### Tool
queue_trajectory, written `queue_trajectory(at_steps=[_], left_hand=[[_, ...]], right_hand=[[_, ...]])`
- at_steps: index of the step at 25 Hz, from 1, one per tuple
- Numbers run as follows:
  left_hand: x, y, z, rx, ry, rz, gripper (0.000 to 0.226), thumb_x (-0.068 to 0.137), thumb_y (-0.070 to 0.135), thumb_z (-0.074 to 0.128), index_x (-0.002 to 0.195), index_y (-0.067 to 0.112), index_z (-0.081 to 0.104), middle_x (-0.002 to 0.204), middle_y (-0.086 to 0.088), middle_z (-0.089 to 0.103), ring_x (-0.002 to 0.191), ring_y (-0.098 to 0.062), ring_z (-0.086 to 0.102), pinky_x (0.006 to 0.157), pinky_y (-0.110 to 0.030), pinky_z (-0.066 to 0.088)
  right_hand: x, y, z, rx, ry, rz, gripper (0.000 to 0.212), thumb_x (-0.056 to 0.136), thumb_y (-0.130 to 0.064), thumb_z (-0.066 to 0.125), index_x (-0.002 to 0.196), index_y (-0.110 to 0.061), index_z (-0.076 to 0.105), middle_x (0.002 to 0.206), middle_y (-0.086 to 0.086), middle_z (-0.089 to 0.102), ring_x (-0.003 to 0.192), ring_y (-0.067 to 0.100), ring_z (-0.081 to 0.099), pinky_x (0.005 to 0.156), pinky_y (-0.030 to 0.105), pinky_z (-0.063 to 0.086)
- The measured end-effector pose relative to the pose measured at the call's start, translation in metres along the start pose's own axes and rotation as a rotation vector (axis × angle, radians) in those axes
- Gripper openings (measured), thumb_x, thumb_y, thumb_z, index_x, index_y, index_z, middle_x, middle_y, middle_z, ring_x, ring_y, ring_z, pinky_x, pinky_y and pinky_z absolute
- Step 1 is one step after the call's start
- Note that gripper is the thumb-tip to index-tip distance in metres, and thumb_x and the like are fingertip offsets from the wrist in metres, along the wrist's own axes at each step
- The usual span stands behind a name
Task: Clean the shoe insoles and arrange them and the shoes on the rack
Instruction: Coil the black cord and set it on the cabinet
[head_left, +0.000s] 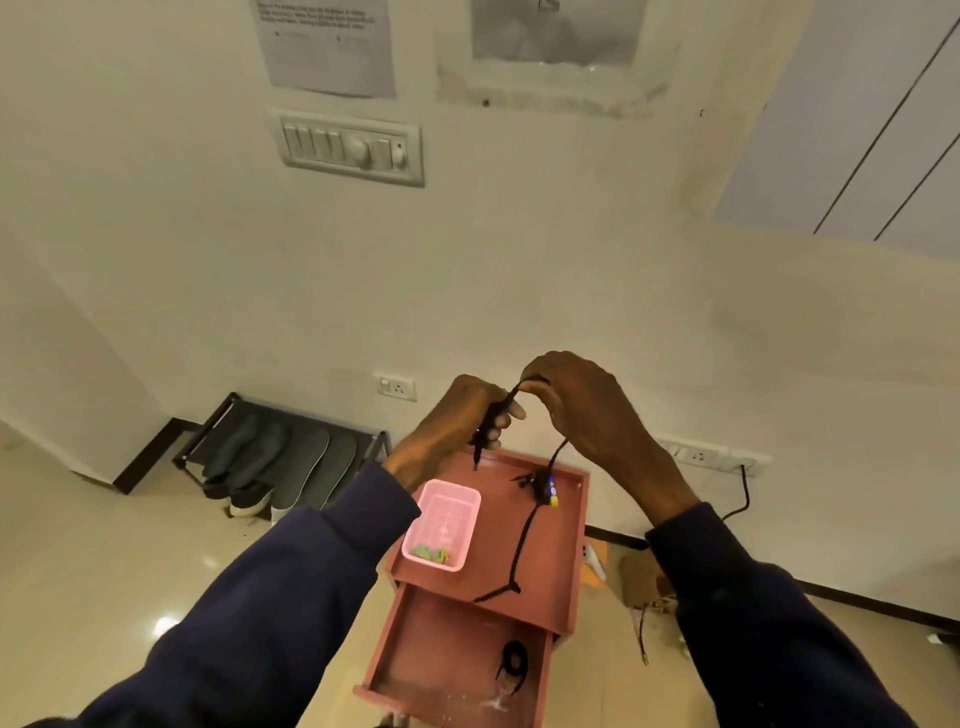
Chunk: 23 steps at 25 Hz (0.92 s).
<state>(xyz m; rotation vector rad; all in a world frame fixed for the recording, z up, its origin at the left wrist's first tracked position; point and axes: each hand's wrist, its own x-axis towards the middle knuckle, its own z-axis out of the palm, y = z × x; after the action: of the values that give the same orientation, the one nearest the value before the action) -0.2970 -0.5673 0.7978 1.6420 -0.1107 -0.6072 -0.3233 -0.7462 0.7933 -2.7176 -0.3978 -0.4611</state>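
Note:
A black shoelace stretches between my two hands above a red cabinet. My left hand is closed on one bundled part of it. My right hand pinches the other part, and the loose end hangs down toward the cabinet top. A low black shoe rack stands against the wall at the left. On it lie dark insoles and a dark shoe with a white sole.
The red cabinet top holds a pink plastic tub, another black lace and a small dark object. Its open drawer contains a coiled black lace. Cardboard and a cable lie on the floor at the right.

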Motion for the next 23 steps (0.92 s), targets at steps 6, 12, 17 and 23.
queue_trajectory(at_steps=[6, 12, 17, 23], left_hand=[[-0.005, 0.009, -0.011, -0.721, -0.474, -0.171, 0.032, 0.109, 0.023, 0.039, 0.091, 0.008, 0.06, 0.067, 0.002, 0.043, 0.055, -0.007, 0.04, 0.057, -0.02, 0.042], [0.014, 0.034, 0.005, -0.97, -0.194, 0.172, 0.021, 0.094, 0.011, 0.055, 0.104, -0.004, 0.066, 0.11, -0.021, 0.073, 0.1, -0.034, 0.074, 0.099, -0.044, 0.057], [0.038, 0.04, 0.007, -0.686, -0.029, 0.399, 0.035, 0.103, 0.019, 0.051, 0.125, -0.006, 0.062, 0.134, -0.022, 0.066, 0.127, -0.036, 0.063, 0.115, -0.044, 0.043], [0.03, 0.043, 0.021, -0.317, 0.041, 0.162, 0.036, 0.107, 0.014, 0.039, 0.108, -0.007, 0.068, 0.105, -0.024, 0.074, 0.097, -0.036, 0.074, 0.083, -0.035, 0.06]], right_hand=[[0.0, 0.002, 0.001, 0.532, -0.008, 0.127, 0.023, 0.099, -0.018, 0.057, 0.085, -0.027, 0.073, 0.071, -0.005, 0.069, 0.067, 0.012, 0.063, 0.067, 0.032, 0.05], [-0.024, -0.005, 0.012, 0.687, -0.054, 0.211, 0.027, 0.101, -0.021, 0.055, 0.085, -0.03, 0.075, 0.075, -0.003, 0.074, 0.088, 0.007, 0.071, 0.087, 0.025, 0.053], [-0.021, -0.004, -0.006, 0.566, -0.111, 0.115, 0.022, 0.101, -0.022, 0.056, 0.095, -0.018, 0.076, 0.068, -0.007, 0.069, 0.071, 0.011, 0.067, 0.073, 0.025, 0.053], [0.005, 0.011, -0.05, 0.021, 0.028, -0.067, 0.016, 0.099, -0.03, 0.057, 0.09, -0.029, 0.07, 0.084, -0.012, 0.067, 0.077, 0.009, 0.06, 0.065, 0.038, 0.051]])
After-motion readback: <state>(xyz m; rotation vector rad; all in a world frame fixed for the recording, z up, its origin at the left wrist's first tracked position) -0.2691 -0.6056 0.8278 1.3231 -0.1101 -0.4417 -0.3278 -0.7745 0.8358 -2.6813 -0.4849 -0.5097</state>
